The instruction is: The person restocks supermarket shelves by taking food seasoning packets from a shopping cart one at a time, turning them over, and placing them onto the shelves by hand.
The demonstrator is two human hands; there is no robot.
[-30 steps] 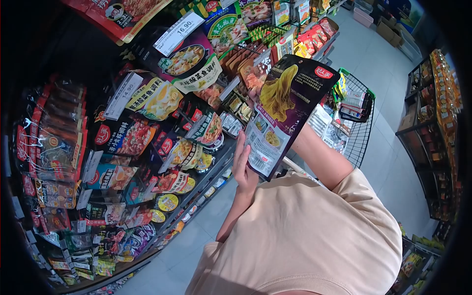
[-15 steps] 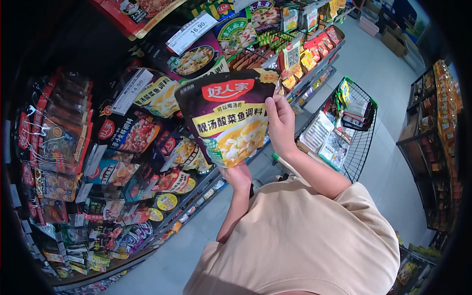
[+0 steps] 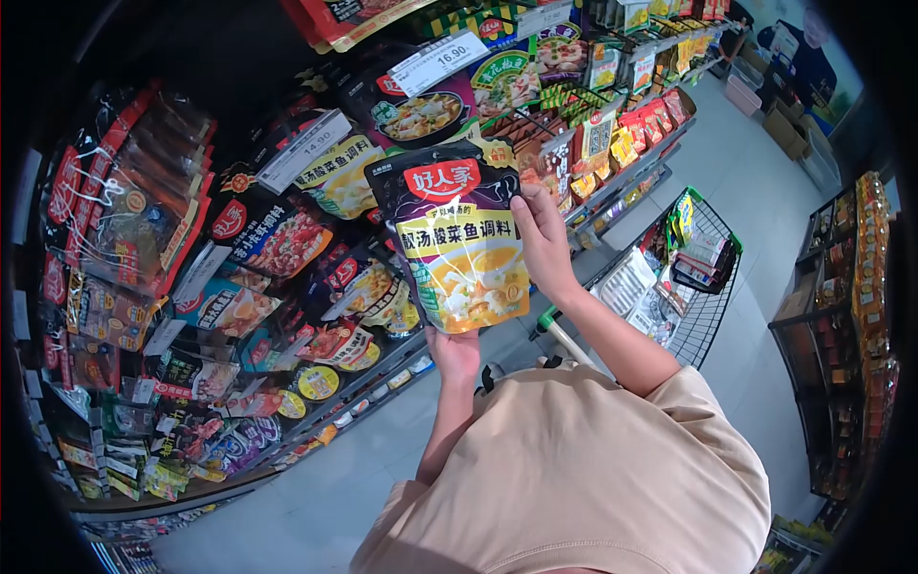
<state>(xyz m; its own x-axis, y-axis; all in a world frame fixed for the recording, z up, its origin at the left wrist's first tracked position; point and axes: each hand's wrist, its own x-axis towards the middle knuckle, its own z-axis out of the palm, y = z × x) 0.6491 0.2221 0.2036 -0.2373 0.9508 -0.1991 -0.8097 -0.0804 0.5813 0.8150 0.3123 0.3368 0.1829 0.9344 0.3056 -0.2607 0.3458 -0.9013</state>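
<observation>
A dark seasoning pouch (image 3: 463,244) with a red logo, yellow lettering band and a picture of fish soup is held upright in front of me, its printed face towards me. My right hand (image 3: 543,234) pinches its right edge, thumb on the front; the other fingers are mostly behind. My left hand (image 3: 453,354) grips the bottom edge from below, and its fingertips are hidden behind the pouch. Just behind, a similar pouch (image 3: 341,172) hangs on the shelf rack under a 14.90 price tag (image 3: 306,151).
Racks of packaged seasonings (image 3: 277,234) fill the left side. A 16.90 price tag (image 3: 438,63) sticks out above. A black wire shopping cart (image 3: 712,311) with green trim and goods inside stands to the right. Another stocked shelf (image 3: 813,330) lines the far right, and a person (image 3: 803,62) is at the back.
The pouch has turned slightly and now stands straighter, still in both hands. The view has shifted, so the shelves and cart appear a little further right.
</observation>
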